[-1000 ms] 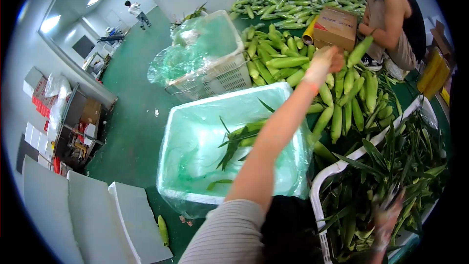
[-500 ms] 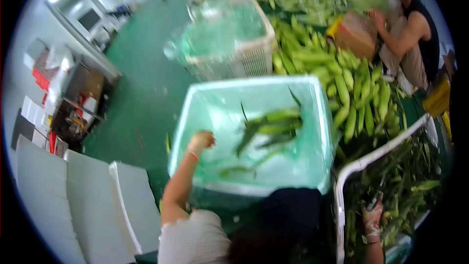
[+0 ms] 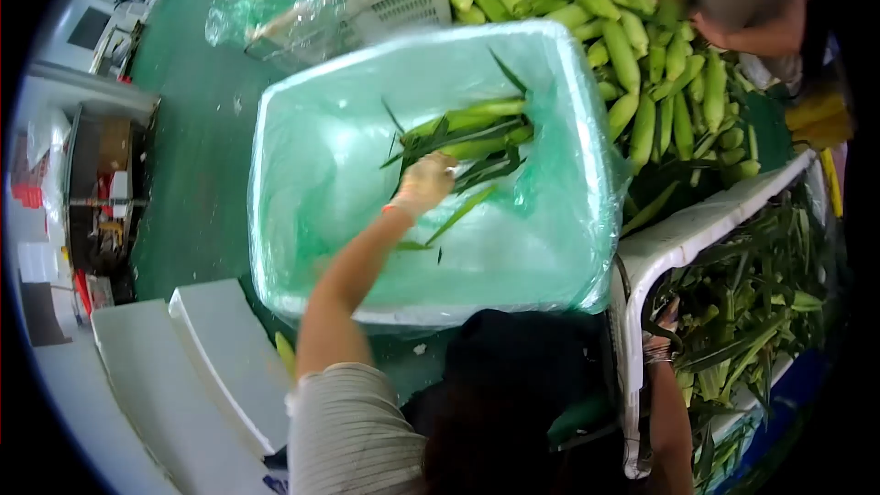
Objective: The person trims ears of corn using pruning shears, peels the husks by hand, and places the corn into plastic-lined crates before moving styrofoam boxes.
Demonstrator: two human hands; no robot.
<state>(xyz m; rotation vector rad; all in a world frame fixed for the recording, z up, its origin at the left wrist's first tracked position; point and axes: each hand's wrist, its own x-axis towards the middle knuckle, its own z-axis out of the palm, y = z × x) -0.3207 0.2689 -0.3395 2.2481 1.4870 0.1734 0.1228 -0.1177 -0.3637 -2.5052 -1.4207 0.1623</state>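
My left hand (image 3: 427,185) is inside the large white bin (image 3: 259,174) lined with green plastic. Its fingers are closed at the near end of some corn ears with long leaves (image 3: 477,133); what exactly they grip is too small to tell. Loose leaves (image 3: 463,211) lie below on the liner. At the right, my right hand (image 3: 662,325) is partly hidden behind the rim of a white tub (image 3: 683,236) full of husks and leaves (image 3: 742,312). Whether it holds anything does not show.
Green corn ears (image 3: 642,64) are piled beyond the bin, with another person's arm (image 3: 765,35) beside them. A white basket (image 3: 390,5) with green film stands behind the bin. White foam panels (image 3: 225,348) stand at lower left, near a shelf (image 3: 101,192).
My left hand has gone from over the corn pile, across the bin's left side, to the corn ears inside. My right hand has moved towards the tub's near rim. The view has tilted down.
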